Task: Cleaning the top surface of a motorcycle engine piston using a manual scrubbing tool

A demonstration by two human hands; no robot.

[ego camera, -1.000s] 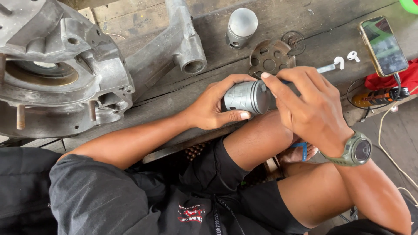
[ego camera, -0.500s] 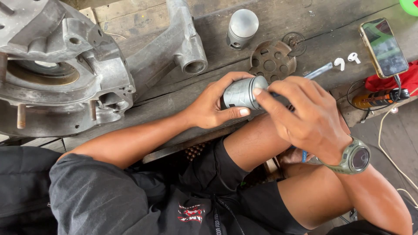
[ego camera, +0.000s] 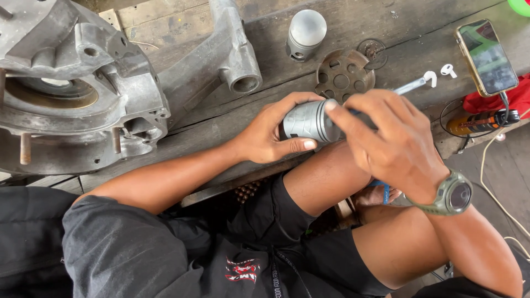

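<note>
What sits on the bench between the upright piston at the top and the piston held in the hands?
In the head view, a round perforated metal disc lies on the wood between the upright piston and the held piston, a bit right of the direct line.

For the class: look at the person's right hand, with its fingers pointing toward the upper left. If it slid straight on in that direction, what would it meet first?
The right hand already has its fingertips on the grey metal piston held in the left hand, so the piston comes first. Beyond it lies the wooden bench, though depth is hard to judge.

Both hands [ego camera: 331, 132] grip piston [ego camera: 309, 120] — engine casing [ego camera: 77, 94] beside
</note>
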